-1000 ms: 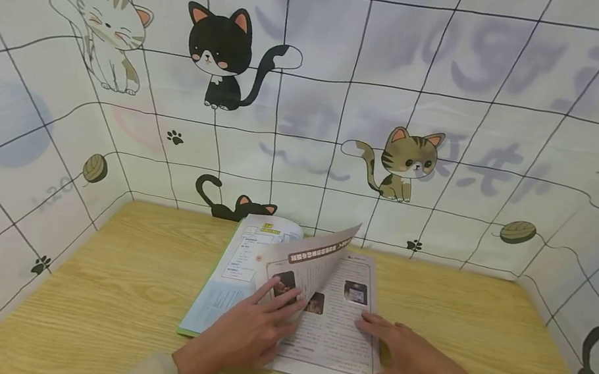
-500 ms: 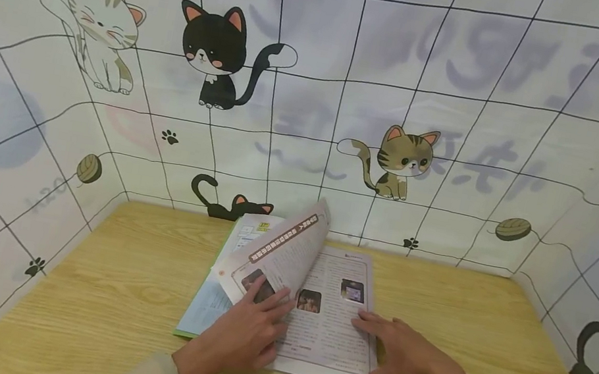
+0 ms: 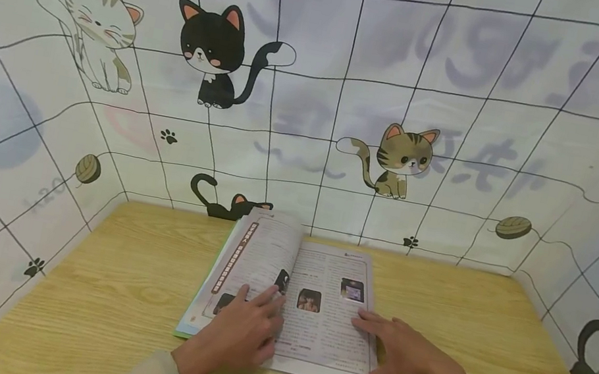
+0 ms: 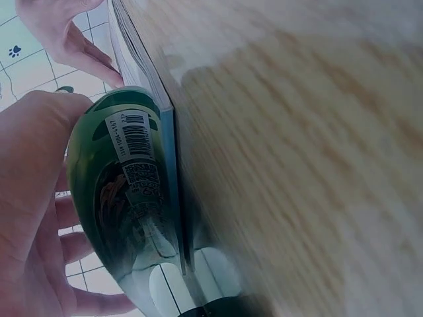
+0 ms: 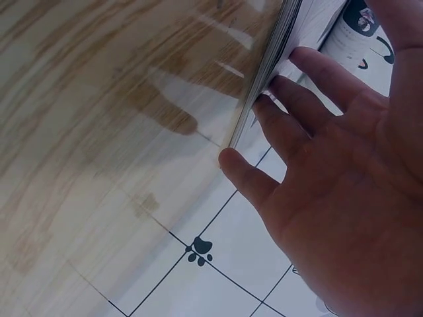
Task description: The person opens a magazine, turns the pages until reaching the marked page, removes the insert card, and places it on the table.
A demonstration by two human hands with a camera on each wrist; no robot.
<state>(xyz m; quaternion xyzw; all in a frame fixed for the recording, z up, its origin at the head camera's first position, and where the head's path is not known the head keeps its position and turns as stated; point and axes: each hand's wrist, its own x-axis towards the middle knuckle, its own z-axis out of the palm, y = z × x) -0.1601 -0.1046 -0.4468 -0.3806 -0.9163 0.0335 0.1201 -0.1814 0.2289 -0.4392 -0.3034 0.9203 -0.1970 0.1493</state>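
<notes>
An open magazine lies on the table, its turned page curving over the left half with a brown title strip along it. My left hand rests on the lower part of that page beside the spine, fingers extended. In the left wrist view, the shiny green cover with a barcode bulges next to my palm. My right hand lies at the magazine's right edge, fingers spread and relaxed. Its fingertips touch the page edges in the right wrist view.
The wooden table carries the magazine near its middle. Behind and on both sides stand white panels with a grid and cartoon cats, meeting the table along its back edge.
The lifted page has swung over to the left and now lies on the left half. My left hand has shifted slightly left with it; the right hand stays at the edge.
</notes>
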